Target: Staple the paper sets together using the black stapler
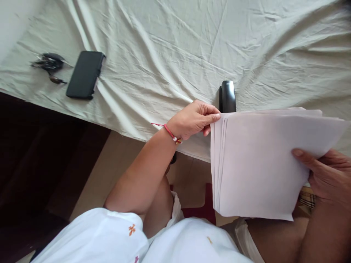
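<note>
A stack of white paper sheets is held up over my lap at the near edge of the bed or table, its left edges slightly fanned. My left hand pinches the stack's upper left corner between thumb and fingers; a red braided bracelet is on that wrist. On the right side, my right hand grips the sheets with the thumb on top and the fingers underneath, mostly hidden. Just beyond the paper's upper left edge lies a black stapler, its near end covered by the sheets.
A wrinkled pale cloth covers the surface. Toward the left lie a black phone-like case and a dark bunch of small items, perhaps keys. The cloth's near edge runs diagonally above the tiled floor.
</note>
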Available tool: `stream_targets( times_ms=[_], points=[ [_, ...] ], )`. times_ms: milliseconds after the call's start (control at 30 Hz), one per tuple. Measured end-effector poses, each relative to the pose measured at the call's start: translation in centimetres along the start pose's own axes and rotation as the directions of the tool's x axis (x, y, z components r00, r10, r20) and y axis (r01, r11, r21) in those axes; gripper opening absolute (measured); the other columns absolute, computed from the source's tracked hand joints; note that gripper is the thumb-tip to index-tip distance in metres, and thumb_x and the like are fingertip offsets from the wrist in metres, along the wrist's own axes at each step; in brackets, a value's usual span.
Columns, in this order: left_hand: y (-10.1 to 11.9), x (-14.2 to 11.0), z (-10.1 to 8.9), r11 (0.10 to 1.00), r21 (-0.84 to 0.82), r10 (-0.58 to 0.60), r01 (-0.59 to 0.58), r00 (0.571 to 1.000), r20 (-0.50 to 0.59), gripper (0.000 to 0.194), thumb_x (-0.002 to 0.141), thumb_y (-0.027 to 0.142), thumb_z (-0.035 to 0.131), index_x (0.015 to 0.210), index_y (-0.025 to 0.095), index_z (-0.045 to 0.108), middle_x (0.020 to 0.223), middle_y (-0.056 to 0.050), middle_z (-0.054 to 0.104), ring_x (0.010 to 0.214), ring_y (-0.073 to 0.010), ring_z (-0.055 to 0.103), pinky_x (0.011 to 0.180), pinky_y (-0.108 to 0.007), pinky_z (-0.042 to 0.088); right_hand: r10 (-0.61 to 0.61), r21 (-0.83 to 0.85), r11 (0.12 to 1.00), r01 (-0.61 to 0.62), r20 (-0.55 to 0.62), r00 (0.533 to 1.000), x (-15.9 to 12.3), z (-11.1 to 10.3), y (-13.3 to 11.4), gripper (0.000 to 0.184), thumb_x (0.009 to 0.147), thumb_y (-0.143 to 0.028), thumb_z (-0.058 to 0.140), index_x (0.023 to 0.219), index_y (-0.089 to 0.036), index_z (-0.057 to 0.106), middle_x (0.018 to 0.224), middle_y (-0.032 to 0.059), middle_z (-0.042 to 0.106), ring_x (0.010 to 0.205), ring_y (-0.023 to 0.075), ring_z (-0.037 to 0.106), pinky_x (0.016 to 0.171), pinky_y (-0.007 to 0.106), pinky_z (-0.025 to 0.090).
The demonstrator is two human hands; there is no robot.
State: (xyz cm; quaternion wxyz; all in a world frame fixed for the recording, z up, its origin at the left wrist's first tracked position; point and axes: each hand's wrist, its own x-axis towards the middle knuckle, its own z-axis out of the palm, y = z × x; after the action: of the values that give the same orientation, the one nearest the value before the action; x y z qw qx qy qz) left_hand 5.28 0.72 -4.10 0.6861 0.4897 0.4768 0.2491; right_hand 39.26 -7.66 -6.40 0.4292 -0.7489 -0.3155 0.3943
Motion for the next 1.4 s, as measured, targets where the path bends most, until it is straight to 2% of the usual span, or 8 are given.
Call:
stream_targets(
  times_ms=[133,233,367,700,900,1133,1267,1400],
  points=[
    [0.1,-0.2,-0.3,1.0,0.013,-0.002,0.002,0.999,0.044,0.02,0.093,0.023,0.065,0.075,0.012,0.068,0.059,0.003,0.051,0.045,-0.0031,0.044,0.044,-0.018,0.034,-0.059,0.017,0.998,0.06,-0.022,0.998,-0.1,0.3,0.0,0.06,0.051,-0.034,0.094,0.107,-0.021,0.078,0.109,0.0064,0.073,0.085,0.0156,0.068,0.073,0.021,0.061],
    [0.0,-0.2,-0.5,0.999,0.037,-0.015,0.015,1.0,0.008,0.019,0.088,0.022,0.071,0.072,0.013,0.067,0.061,0.002,0.054,0.045,-0.0031,0.046,0.044,-0.018,0.035,-0.018,0.025,1.0,0.018,-0.003,1.0,-0.2,0.5,-0.1,0.061,0.05,-0.034,0.094,0.107,-0.021,0.078,0.11,0.0069,0.072,0.081,0.0153,0.068,0.07,0.022,0.061],
    [0.0,-0.4,-0.6,0.997,0.077,-0.01,0.012,1.0,-0.024,0.024,0.087,0.019,0.07,0.064,0.013,0.064,0.053,0.004,0.052,0.043,-0.0034,0.048,0.044,-0.017,0.034,-0.015,0.03,0.999,0.014,0.014,1.0,-0.3,0.8,-0.3,0.065,0.05,-0.036,0.094,0.11,-0.021,0.078,0.113,0.0082,0.072,0.082,0.0149,0.068,0.07,0.021,0.061],
    [-0.1,-0.8,-1.4,0.998,0.063,0.011,-0.021,0.988,0.155,0.018,0.092,0.011,0.057,0.079,0.01,0.07,0.054,0.003,0.061,0.045,-0.0042,0.054,0.047,-0.017,0.035,-0.047,0.036,0.998,0.049,-0.047,0.998,0.1,1.5,0.0,0.064,0.047,-0.036,0.095,0.107,-0.021,0.078,0.109,0.006,0.073,0.081,0.0109,0.066,0.074,0.016,0.059],
    [0.0,-1.1,-1.5,0.996,0.085,0.018,-0.036,0.979,0.203,0.022,0.093,0.007,0.051,0.087,0.011,0.072,0.054,0.002,0.063,0.051,-0.0057,0.056,0.049,-0.016,0.035,-0.041,0.033,0.999,0.042,-0.026,0.999,0.3,1.6,-0.2,0.057,0.046,-0.034,0.095,0.098,-0.017,0.079,0.096,0.0066,0.072,0.072,0.01,0.063,0.062,0.015,0.056],
    [-0.1,-1.1,-1.6,0.998,0.052,-0.033,0.026,0.989,0.146,0.024,0.096,0.011,0.048,0.08,0.011,0.066,0.062,0.0,0.062,0.055,-0.0062,0.061,0.051,-0.016,0.04,-0.05,0.062,0.997,0.052,-0.032,0.998,0.2,2.2,-0.5,0.056,0.048,-0.034,0.095,0.099,-0.019,0.079,0.101,0.0064,0.072,0.074,0.0118,0.064,0.064,0.02,0.057],
    [-0.3,-1.2,-2.2,0.996,0.078,-0.044,0.031,0.985,0.165,0.017,0.094,0.018,0.057,0.081,0.012,0.066,0.068,0.0,0.064,0.051,-0.0051,0.059,0.047,-0.016,0.038,-0.037,0.044,0.998,0.038,-0.031,0.999,0.1,2.3,-0.6,0.057,0.047,-0.036,0.095,0.098,-0.019,0.079,0.101,0.0067,0.073,0.076,0.0118,0.065,0.065,0.017,0.057],
    [-0.5,-1.2,-2.4,0.992,0.098,-0.102,0.085,0.978,0.182,0.016,0.092,0.015,0.057,0.079,0.012,0.067,0.078,-0.003,0.072,0.064,-0.0077,0.069,0.057,-0.015,0.048,-0.031,0.047,0.998,0.033,-0.036,0.999,0.2,2.2,-0.5,0.06,0.044,-0.037,0.096,0.1,-0.021,0.079,0.101,0.0052,0.073,0.076,0.0105,0.064,0.065,0.015,0.056]
  ],
)
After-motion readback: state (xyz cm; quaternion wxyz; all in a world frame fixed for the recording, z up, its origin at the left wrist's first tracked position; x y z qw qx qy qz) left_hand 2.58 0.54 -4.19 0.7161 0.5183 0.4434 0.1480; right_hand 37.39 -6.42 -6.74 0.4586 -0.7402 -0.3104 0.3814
